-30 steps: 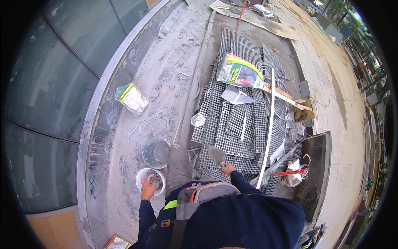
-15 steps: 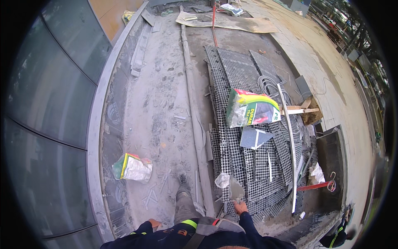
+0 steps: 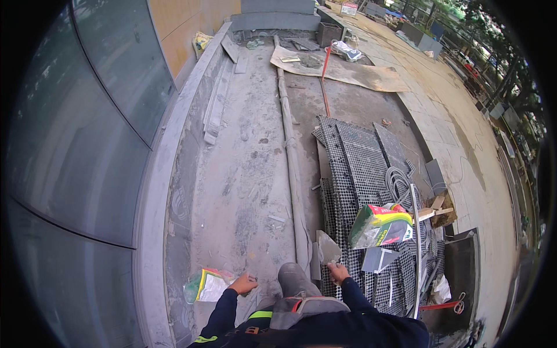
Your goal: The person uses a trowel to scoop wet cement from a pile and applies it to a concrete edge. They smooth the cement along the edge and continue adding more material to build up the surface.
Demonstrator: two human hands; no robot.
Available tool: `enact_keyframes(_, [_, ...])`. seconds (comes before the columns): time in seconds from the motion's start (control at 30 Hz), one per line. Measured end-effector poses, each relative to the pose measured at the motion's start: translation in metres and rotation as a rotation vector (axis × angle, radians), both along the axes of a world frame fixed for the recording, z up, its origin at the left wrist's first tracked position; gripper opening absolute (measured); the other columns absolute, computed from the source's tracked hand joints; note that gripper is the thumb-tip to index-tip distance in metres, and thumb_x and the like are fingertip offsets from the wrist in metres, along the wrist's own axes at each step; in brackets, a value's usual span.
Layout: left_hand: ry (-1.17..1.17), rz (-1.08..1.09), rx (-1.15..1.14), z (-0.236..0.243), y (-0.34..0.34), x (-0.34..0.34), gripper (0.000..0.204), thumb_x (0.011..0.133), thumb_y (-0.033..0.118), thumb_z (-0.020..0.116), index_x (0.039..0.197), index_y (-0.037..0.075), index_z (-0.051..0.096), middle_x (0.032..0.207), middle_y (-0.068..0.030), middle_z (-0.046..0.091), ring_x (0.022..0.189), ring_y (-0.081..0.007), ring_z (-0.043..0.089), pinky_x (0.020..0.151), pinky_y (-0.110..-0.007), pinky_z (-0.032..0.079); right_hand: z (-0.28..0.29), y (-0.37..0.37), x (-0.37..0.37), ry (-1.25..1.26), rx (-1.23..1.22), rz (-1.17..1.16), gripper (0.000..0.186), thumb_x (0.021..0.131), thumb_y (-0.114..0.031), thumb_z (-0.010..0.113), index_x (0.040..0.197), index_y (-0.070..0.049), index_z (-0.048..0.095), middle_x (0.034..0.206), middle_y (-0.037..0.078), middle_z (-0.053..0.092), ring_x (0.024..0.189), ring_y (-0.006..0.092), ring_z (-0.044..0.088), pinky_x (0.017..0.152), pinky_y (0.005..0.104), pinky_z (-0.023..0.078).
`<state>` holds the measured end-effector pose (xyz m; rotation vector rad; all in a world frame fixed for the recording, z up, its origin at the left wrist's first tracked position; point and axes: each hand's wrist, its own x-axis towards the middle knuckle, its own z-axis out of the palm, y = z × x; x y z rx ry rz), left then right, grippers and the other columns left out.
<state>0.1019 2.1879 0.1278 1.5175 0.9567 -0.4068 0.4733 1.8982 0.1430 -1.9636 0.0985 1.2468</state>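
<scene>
My right hand [image 3: 338, 271] is shut on the handle of a grey trowel [image 3: 328, 248], whose blade points up over the edge of the black plastic grid mats [image 3: 360, 168]. My left hand [image 3: 243, 284] hangs with its fingers curled; nothing shows in it. It is just right of a crumpled green and yellow plastic bag [image 3: 206, 285] on the dusty concrete. My grey boot [image 3: 296, 278] stands between the two hands.
A green and yellow sack [image 3: 383, 225] lies on the grids beside a long white bar [image 3: 416, 243], a hose coil [image 3: 399, 182] and wood blocks [image 3: 438, 209]. A long pipe [image 3: 289, 156] runs away along the concrete. Curved glass wall [image 3: 87, 145] on the left; brown sheet [image 3: 348, 71] far ahead.
The view has swung up and forward along the strip. The grey bucket and white bowl have left the view, and my left hand no longer touches the bowl. My right hand keeps the trowel.
</scene>
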Motion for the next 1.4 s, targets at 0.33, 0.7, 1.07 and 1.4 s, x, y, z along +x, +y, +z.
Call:
enact_keyframes(0.33, [-0.269,0.461,-0.152,0.012,0.235,0.16,0.028,0.091,0.014,0.068,0.116,0.003,0.067,0.097,-0.0031,0.064,0.083,-0.0117,0.056,0.076,-0.03,0.049,-0.053,0.194,0.122,0.019,-0.074,-0.148,0.026,0.084,-0.022,0.077,0.073,-0.001,0.067,0.061,0.01,0.062,0.047,0.0202,0.057,0.044,0.0366,0.042])
enact_keyframes(0.7, [-0.502,0.534,-0.211,0.128,0.532,0.485,0.044,0.098,0.021,0.064,0.136,0.002,0.053,0.125,-0.0112,0.058,0.114,-0.019,0.054,0.095,-0.034,0.046,0.152,0.679,0.265,0.37,0.551,0.104,0.055,0.093,-0.037,0.076,0.133,-0.007,0.053,0.122,0.008,0.065,0.112,0.0215,0.065,0.087,0.0444,0.062])
enact_keyframes(1.07, [-0.528,0.063,-0.306,0.11,0.847,0.677,0.054,0.101,0.018,0.058,0.15,0.003,0.043,0.139,-0.0162,0.056,0.119,-0.022,0.062,0.097,-0.036,0.053,0.151,0.964,0.479,0.38,0.716,-0.29,0.033,0.101,-0.032,0.067,0.127,-0.011,0.063,0.114,0.002,0.068,0.098,0.0121,0.068,0.08,0.0345,0.063])
enact_keyframes(1.4, [-0.314,-1.052,-0.054,0.12,0.999,0.882,0.046,0.094,0.037,0.069,0.126,0.004,0.068,0.112,-0.0156,0.07,0.1,-0.025,0.069,0.092,-0.036,0.054,0.143,1.077,0.612,0.25,0.744,-0.653,0.036,0.093,-0.016,0.075,0.125,-0.011,0.059,0.112,0.002,0.064,0.098,0.0139,0.065,0.083,0.0411,0.063])
